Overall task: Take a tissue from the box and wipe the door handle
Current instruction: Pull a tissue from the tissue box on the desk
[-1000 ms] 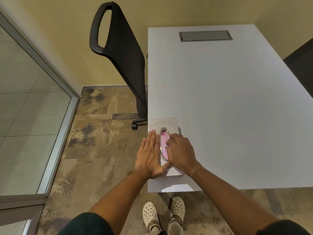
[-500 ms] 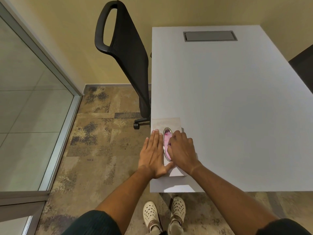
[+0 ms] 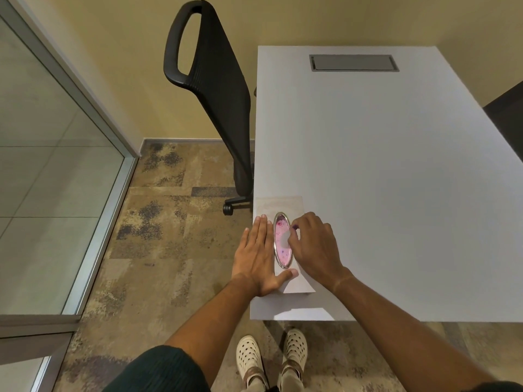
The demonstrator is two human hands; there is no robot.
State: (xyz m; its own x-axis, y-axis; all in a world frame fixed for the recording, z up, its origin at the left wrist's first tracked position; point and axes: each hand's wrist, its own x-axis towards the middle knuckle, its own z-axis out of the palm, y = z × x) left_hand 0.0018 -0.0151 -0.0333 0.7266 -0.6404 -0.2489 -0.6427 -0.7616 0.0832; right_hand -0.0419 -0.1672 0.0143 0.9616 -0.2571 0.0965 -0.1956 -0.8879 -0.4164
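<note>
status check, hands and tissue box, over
Left hand flat on tissue box, steadying. Right hand pinching tissue at the oval slot, not yet out. Nothing in the way.

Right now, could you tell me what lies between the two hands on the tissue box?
In the head view, the box's oval opening lies between the flat left hand and the right hand, whose fingertips seem to pinch a pale bit of tissue there.

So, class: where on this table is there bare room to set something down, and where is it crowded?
Free: the wide table top between the tissue box and the grey hatch, out to the right edge. Crowded: the near left corner, where both hands sit on the box.
</note>
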